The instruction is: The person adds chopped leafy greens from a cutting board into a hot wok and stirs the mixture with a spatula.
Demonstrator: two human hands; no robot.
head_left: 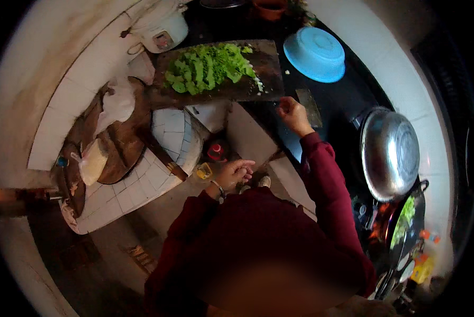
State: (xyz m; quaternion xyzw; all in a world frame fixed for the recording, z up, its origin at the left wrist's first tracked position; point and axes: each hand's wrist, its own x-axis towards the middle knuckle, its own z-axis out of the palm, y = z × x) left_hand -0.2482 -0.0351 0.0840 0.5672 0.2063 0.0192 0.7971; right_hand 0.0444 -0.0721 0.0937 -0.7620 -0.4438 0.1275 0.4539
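My right hand (294, 116) is over the dark counter by the near right corner of a wooden cutting board (271, 74). Its fingers are curled together; what they hold, if anything, I cannot make out. Just beside it lies a flat, dull rectangular piece, maybe a cleaver blade (312, 108). Chopped green leafy vegetable (210, 68) is heaped on the board, with small pale bits at its right end. My left hand (236, 173), a bracelet at its wrist, hangs in front of my body above the floor, fingers loosely stretched and nothing visible in them.
A blue plastic basin (315, 55) rests upside down right of the board. Farther right are a metal basin (390, 155) and a wok (406, 227) with greens near a glow. At left, a tiled ledge (118, 198) carries round wooden boards and plastic bags. A white cooker (163, 31) stands behind.
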